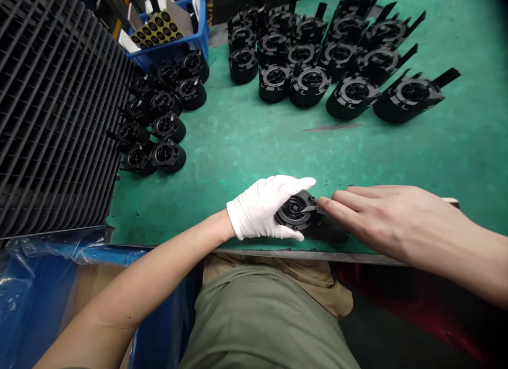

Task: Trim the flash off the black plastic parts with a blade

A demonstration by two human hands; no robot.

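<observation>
A round black plastic part (pixel 297 214) lies near the front edge of the green table (pixel 254 141). My left hand (pixel 266 207), in a white glove, is wrapped round that part from the left, thumb below and fingers over its top. My bare right hand (pixel 375 216) comes in from the right with its fingers pressed together in a pinch. Its fingertips hold a small thin tool or piece against the part's face; I cannot make out what it is.
Several like black parts stand in rows at the back (pixel 317 51) and in a cluster at the left (pixel 162 120). A stack of black slatted trays (pixel 51 109) fills the left side. A blue bin (pixel 174 35) sits behind, and a blue-lined box (pixel 43 284) stands below left.
</observation>
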